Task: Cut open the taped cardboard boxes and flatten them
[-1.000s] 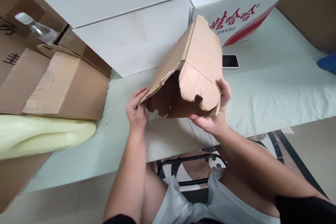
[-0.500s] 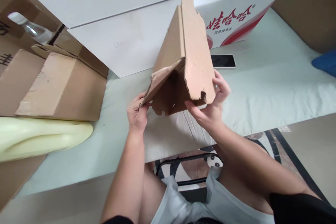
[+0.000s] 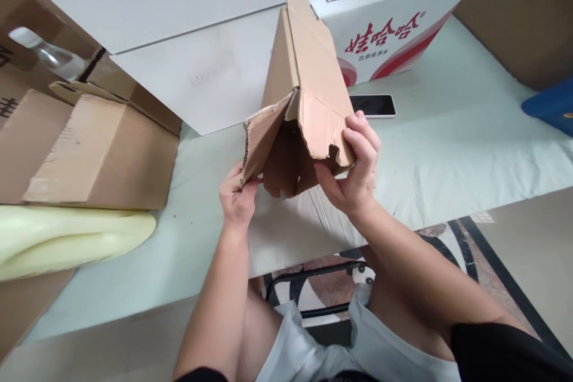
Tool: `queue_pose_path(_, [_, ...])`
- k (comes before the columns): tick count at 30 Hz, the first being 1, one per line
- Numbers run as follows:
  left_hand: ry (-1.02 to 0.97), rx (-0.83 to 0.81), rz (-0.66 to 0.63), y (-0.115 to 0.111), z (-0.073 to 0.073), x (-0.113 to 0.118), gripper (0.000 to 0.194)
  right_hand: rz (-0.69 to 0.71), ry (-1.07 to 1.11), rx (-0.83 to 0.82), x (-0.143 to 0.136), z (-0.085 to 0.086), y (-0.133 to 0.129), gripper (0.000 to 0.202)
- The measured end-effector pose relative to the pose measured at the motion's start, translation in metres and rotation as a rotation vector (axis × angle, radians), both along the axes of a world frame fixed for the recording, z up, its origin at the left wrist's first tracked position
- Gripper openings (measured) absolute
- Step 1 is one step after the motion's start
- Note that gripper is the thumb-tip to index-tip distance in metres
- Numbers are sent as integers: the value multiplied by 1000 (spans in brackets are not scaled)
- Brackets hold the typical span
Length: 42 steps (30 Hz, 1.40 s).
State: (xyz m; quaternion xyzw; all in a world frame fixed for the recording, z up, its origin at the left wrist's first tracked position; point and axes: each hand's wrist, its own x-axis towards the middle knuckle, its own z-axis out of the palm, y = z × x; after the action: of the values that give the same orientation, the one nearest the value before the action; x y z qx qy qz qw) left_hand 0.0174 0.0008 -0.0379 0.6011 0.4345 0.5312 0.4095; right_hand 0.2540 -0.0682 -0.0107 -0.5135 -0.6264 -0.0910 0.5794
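Between my two hands is a brown cardboard box (image 3: 320, 65) with torn, ragged edges, its open end facing me and its inside dark. My left hand (image 3: 239, 197) pinches the lower edge of the box's left flap. On the other side, my right hand (image 3: 356, 164) grips the lower right corner, thumb underneath and fingers over the outer face. A notch is torn out of the edge near my right fingers. The far end of the box leans up toward the white boxes behind it; whether it touches them I cannot tell.
A phone (image 3: 373, 105) lies right of the box on the pale green cloth (image 3: 447, 149). Behind stands a white carton with red lettering (image 3: 385, 42). At left are brown cartons (image 3: 102, 155), a clear bottle (image 3: 51, 57) and a pale yellow object (image 3: 80, 236). A blue object (image 3: 550, 108) sits far right.
The box has turned a little, its top shifting left, and the left flap is opened wider. My right fingers now lie further over its outer face. The whole view has shifted slightly.
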Motion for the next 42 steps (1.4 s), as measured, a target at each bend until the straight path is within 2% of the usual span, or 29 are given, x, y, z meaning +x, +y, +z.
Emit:
queue_pose_path(3, [-23, -20, 17, -1, 1, 0, 25, 51, 14, 5, 2, -2, 0, 79])
queue_pose_path(6, [-91, -83, 30, -1, 1, 0, 25, 87, 27, 36, 1, -1, 0, 69])
queue_pose_path(9, [-114, -117, 23, -1, 0, 1, 28, 66, 38, 21, -1, 4, 2, 60])
queue_pose_path(14, [-22, -66, 21, 0, -2, -2, 29, 77, 78, 37, -1, 12, 6, 54])
queue_pose_path(17, [54, -15, 7, 1, -3, -5, 27, 0, 119, 58, 2, 15, 7, 51])
queue_pose_path(20, [68, -7, 6, 0, -2, -5, 24, -69, 147, 7, 5, 15, 8, 59])
queue_pose_path(23, [-56, -73, 49, -2, 1, 2, 22, -90, 189, -34, 7, 10, 10, 80])
queue_pose_path(26, [-229, -163, 122, -5, 8, 12, 26, 43, 242, -131, 4, 0, 12, 93])
queue_pose_path(28, [-278, -192, 148, -7, 12, 17, 29, 173, 225, -216, -1, -6, 11, 91])
queue_pose_path(30, [-277, -211, 150, -9, 16, 20, 34, 243, 177, -272, -7, -9, 8, 83])
queue_pose_path(33, [-272, -261, 145, -13, 17, 19, 40, 240, 135, -286, -13, -12, 2, 76])
queue_pose_path(37, [-295, -322, 119, -19, 13, 15, 45, 253, 77, -245, -15, -14, -2, 87])
queue_pose_path(42, [-367, -323, 191, -21, 7, 13, 44, 343, -35, -228, -15, -18, -5, 83])
